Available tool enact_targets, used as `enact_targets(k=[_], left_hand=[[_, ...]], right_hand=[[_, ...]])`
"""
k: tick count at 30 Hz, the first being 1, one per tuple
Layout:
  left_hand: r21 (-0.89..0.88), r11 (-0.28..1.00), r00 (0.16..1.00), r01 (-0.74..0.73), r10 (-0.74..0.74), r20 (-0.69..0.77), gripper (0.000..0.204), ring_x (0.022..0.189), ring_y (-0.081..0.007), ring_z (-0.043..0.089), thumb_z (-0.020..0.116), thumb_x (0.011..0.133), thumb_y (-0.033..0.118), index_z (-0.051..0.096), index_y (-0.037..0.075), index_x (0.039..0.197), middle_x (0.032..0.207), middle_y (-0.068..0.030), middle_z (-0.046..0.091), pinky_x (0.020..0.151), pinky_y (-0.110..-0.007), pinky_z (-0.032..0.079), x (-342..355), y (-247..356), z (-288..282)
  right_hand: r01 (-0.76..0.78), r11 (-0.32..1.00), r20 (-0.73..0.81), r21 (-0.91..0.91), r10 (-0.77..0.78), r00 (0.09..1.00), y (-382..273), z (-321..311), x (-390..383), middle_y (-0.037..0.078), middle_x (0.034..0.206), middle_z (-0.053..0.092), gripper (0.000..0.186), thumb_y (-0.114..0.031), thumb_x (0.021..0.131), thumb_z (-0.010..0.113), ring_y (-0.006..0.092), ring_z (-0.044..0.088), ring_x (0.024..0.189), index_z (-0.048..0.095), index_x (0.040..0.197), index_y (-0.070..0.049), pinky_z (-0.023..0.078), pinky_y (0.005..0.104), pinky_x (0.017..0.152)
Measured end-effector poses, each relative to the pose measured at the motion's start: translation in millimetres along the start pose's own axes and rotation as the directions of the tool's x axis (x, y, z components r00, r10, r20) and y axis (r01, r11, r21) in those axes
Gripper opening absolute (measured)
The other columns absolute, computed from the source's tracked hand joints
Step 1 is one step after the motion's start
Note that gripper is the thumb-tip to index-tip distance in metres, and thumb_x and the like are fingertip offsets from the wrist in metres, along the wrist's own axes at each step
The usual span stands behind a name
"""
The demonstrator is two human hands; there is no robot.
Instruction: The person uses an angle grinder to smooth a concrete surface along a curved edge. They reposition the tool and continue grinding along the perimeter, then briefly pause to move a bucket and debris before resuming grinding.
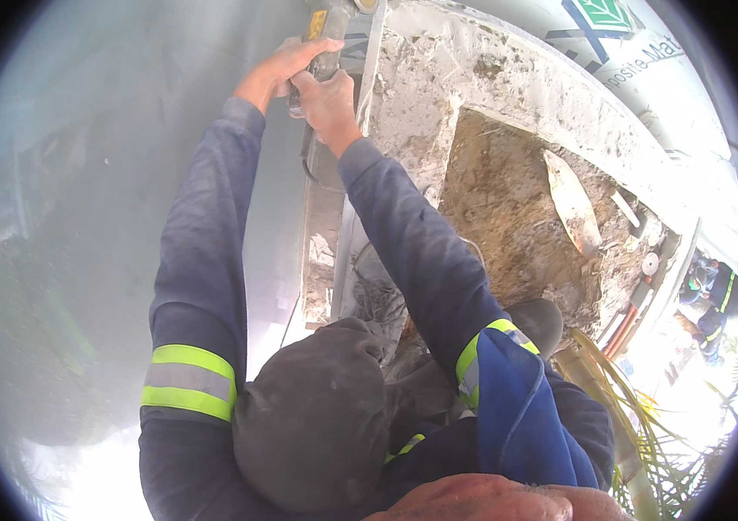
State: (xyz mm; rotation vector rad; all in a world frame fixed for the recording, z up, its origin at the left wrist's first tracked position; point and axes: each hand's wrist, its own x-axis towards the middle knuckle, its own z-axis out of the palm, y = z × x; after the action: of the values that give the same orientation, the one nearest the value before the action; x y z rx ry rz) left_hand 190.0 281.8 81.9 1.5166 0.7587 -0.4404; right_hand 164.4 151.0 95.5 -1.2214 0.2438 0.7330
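Note:
Both my arms reach up and forward in dark sleeves with yellow-green reflective bands. My left hand (292, 62) is wrapped over a grey cylindrical power tool that looks like an angle grinder (326, 62), with a yellow label near its far end. Closer to me, my right hand (331, 108) grips the lower part of the same tool's body. A dark cord (308, 169) hangs below it. The tool's working end is cut off by the top of the picture. It is held beside a grey-white wall edge (374, 65).
Hazy dust lies over the grey panel (108, 217) at left. A plaster-smeared ledge (421, 78) borders a dirt patch (499, 200) with a pale, pointed board (570, 204). Orange pipes (625, 323), palm leaves (647, 417) and another person (716, 304) are at right.

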Motion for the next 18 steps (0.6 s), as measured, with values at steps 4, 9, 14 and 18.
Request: enact_targets(k=[4,9,14,18], left_hand=[[-0.018,0.999,0.999,-0.030,0.031,0.042,0.055,0.085,-0.0182,0.071,0.080,0.087,0.044,0.064,0.000,0.114,0.099,-0.0084,0.069,0.074,-0.035,0.059,-3.9,-3.8,0.3],[0.059,0.998,0.998,0.024,-0.021,-0.059,0.057,0.084,-0.0188,0.071,0.082,0.085,0.045,0.064,-0.001,0.115,0.098,-0.0086,0.070,0.073,-0.034,0.058,6.4,-9.5,-4.7],[0.014,1.000,0.999,-0.022,0.021,0.028,0.059,0.084,-0.0194,0.071,0.082,0.084,0.047,0.065,-0.001,0.113,0.097,-0.0092,0.070,0.073,-0.035,0.059,7.5,-7.8,-6.4],[0.036,0.999,1.000,-0.007,0.007,0.008,0.058,0.083,-0.0195,0.071,0.082,0.084,0.047,0.065,-0.001,0.112,0.097,-0.0092,0.070,0.073,-0.036,0.058,6.9,-3.9,-5.1]], right_hand=[[-0.014,1.000,0.019,0.006,0.014,1.000,4.1,-1.2,-4.0,0.013,0.087,0.066,0.034,-0.015,0.086,0.075,0.0184,0.064,0.063,0.054,0.105,0.004,0.055,0.0351,0.051],[-0.030,0.999,0.019,0.020,0.030,0.999,1.8,2.0,-4.4,0.014,0.093,0.066,0.037,-0.015,0.086,0.075,0.0181,0.065,0.068,0.052,0.108,0.005,0.057,0.0356,0.053],[0.059,0.998,-0.006,-0.006,-0.059,0.998,8.0,5.4,1.8,0.010,0.085,0.067,0.027,-0.017,0.088,0.071,0.0177,0.065,0.067,0.065,0.098,0.008,0.058,0.0359,0.057],[0.032,0.998,-0.008,-0.058,-0.033,0.999,7.7,2.2,3.8,0.009,0.084,0.068,0.026,-0.017,0.089,0.071,0.0166,0.065,0.066,0.066,0.097,0.007,0.059,0.0357,0.058]])
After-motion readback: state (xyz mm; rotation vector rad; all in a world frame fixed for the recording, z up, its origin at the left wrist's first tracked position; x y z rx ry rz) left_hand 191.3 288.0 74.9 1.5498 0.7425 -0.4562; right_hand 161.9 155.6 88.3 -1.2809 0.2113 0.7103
